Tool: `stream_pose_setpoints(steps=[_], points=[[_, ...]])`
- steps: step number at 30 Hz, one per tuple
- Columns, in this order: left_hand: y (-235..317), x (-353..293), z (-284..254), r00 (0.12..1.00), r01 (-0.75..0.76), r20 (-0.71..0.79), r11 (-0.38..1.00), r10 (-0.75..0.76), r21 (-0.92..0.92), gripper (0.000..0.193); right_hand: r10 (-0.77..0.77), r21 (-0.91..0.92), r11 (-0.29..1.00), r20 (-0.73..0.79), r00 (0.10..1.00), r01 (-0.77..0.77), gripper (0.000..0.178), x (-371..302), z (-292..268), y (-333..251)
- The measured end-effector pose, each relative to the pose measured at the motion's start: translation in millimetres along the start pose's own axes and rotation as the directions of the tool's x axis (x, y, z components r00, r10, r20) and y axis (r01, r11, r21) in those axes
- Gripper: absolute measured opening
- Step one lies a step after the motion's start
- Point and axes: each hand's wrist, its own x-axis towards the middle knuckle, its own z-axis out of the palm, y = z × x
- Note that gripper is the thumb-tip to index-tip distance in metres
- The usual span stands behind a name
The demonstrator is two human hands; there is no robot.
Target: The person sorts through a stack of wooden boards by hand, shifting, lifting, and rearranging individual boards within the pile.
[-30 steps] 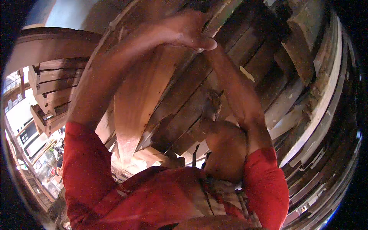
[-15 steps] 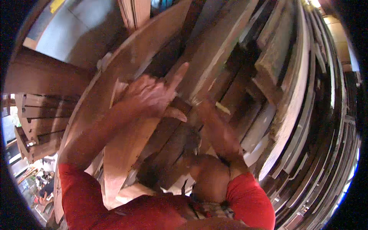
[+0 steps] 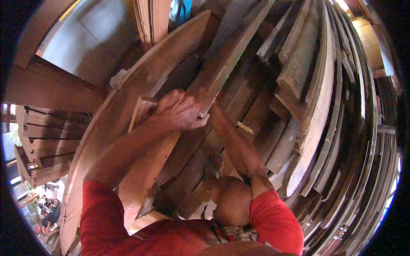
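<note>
Plank (image 3: 226,70) slants up and away, near end at left hand (image 3: 181,110); that hand grasps the end, probably to steer the length; right hand (image 3: 215,106) mostly hidden by the plank, its grip impossible to tell, perhaps for support; long board (image 3: 111,123) edges the left, stacked boards (image 3: 314,141) the right; sideways room looks tight.

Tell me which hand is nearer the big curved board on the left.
Left. The left hand is curled at the near end of a plank, to the right of the curved board; the right hand is farther right, partly hidden behind the plank.
</note>
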Motion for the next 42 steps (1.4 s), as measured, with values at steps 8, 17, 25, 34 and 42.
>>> stream_pose_setpoints(steps=[8,17,25,34,42], points=[[-4,3,-10,0.976,-0.055,-0.218,0.94,-0.021,-0.337,0.051,-0.003,0.245,0.97,0.005,1.0,0.002,0.081,83,19,1],[-21,13,-7,0.966,-0.057,-0.256,0.956,-0.019,-0.287,0.048,0.017,0.317,0.948,-0.118,0.993,0.021,0.082,124,39,-6],[-45,3,-108,0.951,-0.134,-0.31,0.921,0.016,-0.365,0.052,-0.365,0.229,0.924,0.297,0.882,0.305,0.095,49,97,-87],[-84,40,-48,0.896,0.19,0.436,0.812,0.087,-0.552,0.057,-0.08,0.403,0.915,0.169,0.982,0.005,0.095,119,82,-27],[-69,57,9,0.996,0.089,0.034,0.975,-0.084,-0.206,0.055,-0.038,0.246,0.969,0.093,0.995,0.014,0.089,118,72,-24]])
